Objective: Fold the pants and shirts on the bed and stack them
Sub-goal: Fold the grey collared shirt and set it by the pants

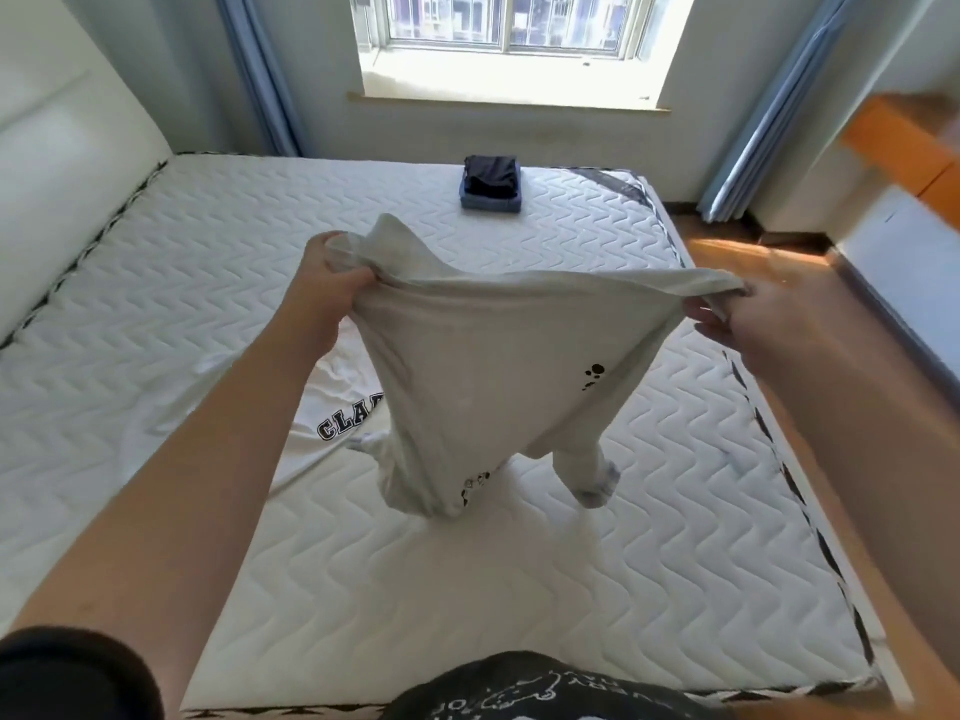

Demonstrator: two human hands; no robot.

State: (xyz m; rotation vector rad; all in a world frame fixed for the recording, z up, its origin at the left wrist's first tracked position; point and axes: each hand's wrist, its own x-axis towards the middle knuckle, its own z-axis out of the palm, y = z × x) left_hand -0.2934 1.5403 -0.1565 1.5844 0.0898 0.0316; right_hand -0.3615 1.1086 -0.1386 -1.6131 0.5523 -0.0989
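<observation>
While a white lettered shirt [332, 407] is lying flat on the bed [156, 283] at left, the left hand [332, 275] is gripping one corner of pale grey pants [483, 376], held aloft mid-frame; the right hand [727, 314], somewhat blurred, is probably pinching the other corner. A folded stack [491, 181] is waiting beyond. Next, laying the pants flat.

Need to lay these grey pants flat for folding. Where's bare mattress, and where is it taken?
Bare mattress lies in front of the person, under the hanging grey pants, and along the right edge. Crowded: the white shirt sprawls at the left, and the folded stack sits at the far edge by the window.
</observation>
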